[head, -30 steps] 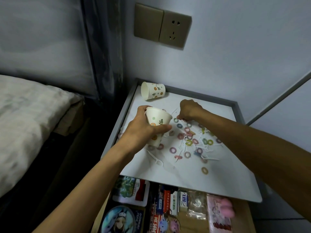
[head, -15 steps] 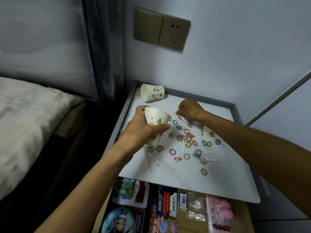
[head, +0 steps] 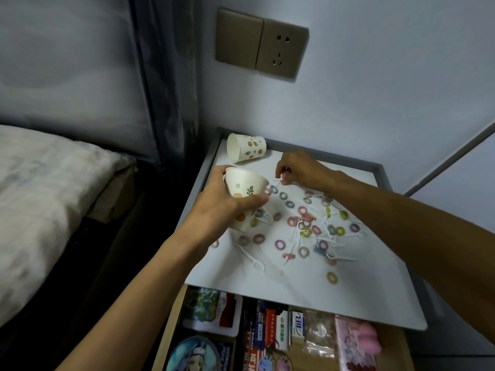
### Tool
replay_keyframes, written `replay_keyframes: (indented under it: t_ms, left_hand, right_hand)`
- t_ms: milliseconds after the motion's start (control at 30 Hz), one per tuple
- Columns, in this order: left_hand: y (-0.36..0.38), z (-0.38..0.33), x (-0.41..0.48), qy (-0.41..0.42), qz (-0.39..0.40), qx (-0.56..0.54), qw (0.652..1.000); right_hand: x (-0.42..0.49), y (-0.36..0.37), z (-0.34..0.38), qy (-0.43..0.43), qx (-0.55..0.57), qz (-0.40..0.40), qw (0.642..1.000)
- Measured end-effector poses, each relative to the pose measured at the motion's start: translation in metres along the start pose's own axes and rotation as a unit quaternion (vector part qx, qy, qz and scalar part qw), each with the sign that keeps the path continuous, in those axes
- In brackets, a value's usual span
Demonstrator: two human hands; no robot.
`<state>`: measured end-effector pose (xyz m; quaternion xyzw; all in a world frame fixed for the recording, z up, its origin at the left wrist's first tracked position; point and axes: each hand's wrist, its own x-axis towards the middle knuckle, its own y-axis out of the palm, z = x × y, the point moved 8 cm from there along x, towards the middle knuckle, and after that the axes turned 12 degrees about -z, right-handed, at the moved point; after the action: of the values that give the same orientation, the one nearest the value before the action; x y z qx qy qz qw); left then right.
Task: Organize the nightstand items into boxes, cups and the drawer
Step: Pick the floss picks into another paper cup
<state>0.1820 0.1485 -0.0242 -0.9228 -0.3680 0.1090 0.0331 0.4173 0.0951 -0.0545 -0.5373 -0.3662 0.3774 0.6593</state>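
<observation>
My left hand (head: 222, 207) grips a white paper cup (head: 245, 192) with leaf and dot prints, tilted with its mouth toward the right, above the nightstand top (head: 267, 271). My right hand (head: 300, 167) hovers just right of the cup's rim and pinches a thin white floss pick (head: 280, 180). Several small coloured hair rings (head: 308, 226) and white floss picks (head: 251, 259) lie scattered over the white top. A second printed paper cup (head: 246, 148) lies on its side at the back left corner.
The drawer (head: 270, 336) below the top stands open, packed with small boxes, a plastic bag, a pink item and printed cards. A bed (head: 40, 196) is to the left. A wall switch and socket (head: 261, 46) sit above the nightstand.
My right hand has lifted off the pile of rings with a floss pick and moved back toward the cup's mouth. The left hand has raised the cup slightly.
</observation>
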Motion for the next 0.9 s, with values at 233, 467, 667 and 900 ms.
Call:
replay_keyframes:
  t_ms: [233,467,667,900]
  left_hand:
    - [0.001,0.003,-0.001,-0.006,-0.005,0.015,1.0]
    - [0.005,0.007,-0.001,0.024,-0.016,0.068,0.997]
    - [0.019,0.005,-0.007,0.098,-0.008,0.174,0.98]
    - [0.038,0.004,-0.022,0.127,0.04,0.165,0.977]
  right_hand:
    - [-0.01,0.012,-0.009,0.047,0.0,0.011,0.999]
    - [-0.028,-0.007,-0.017,0.068,-0.103,0.003,0.992]
    - [-0.045,-0.073,-0.019,0.104,-0.085,-0.045,0.99]
    - [-0.092,-0.098,0.088,0.019,0.117,0.014,0.993]
